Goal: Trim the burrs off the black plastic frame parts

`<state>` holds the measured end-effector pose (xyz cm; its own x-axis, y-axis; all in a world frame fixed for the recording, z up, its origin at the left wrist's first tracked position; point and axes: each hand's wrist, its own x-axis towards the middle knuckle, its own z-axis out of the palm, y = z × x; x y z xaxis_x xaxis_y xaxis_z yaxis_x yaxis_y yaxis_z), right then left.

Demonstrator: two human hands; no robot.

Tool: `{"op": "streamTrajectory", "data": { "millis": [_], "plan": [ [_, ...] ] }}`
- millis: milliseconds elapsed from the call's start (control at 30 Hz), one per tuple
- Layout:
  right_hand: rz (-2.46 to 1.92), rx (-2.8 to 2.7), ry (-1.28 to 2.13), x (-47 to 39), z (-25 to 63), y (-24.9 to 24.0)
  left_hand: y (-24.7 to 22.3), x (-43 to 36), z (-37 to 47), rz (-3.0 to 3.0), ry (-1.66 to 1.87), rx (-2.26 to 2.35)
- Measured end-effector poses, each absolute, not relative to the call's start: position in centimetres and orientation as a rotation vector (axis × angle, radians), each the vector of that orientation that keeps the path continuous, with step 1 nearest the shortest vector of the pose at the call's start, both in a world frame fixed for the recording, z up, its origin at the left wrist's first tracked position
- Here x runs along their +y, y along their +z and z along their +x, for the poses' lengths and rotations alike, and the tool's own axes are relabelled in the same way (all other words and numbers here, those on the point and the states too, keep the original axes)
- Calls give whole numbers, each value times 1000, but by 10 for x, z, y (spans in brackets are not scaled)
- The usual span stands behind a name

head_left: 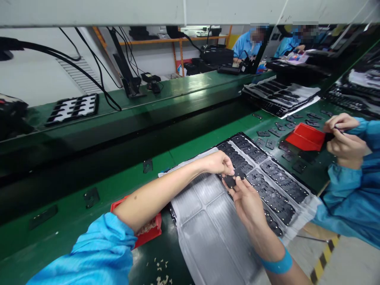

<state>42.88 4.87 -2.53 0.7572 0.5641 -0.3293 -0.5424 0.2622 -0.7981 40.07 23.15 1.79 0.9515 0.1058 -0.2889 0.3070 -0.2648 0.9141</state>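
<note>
Over the parts tray point(257, 166), my right hand point(247, 200) holds a small flat black plastic part point(230, 181) between thumb and fingers. My left hand point(219, 163) reaches in from the left, its thumb and fingertips pinched together at the upper edge of that part. Whatever sits between those left fingertips is too small to make out. Rows of similar black parts point(274, 190) lie in the tray's compartments. A translucent grey liner sheet point(204, 237) covers the near left side. Under my left forearm stands a red bin point(151, 233) with small pale pieces inside.
Loose black parts point(91, 197) lie along the green bench, and pale scraps point(160, 273) near its front. At right, a co-worker's hands point(346, 138) work beside another red bin point(305, 136). Stacked trays point(280, 95) stand behind. Black cables point(68, 63) hang at upper left.
</note>
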Motion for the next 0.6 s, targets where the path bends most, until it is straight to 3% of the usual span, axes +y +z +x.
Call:
{"op": "streamTrajectory", "data": {
  "millis": [367,600],
  "plan": [
    [-1302,-65,710,18,428,-34,-10,280,422,1971,-369,628],
    [-1604,-439,558,9,434,-28,-3,285,417,2048,-351,679]
  ]
}}
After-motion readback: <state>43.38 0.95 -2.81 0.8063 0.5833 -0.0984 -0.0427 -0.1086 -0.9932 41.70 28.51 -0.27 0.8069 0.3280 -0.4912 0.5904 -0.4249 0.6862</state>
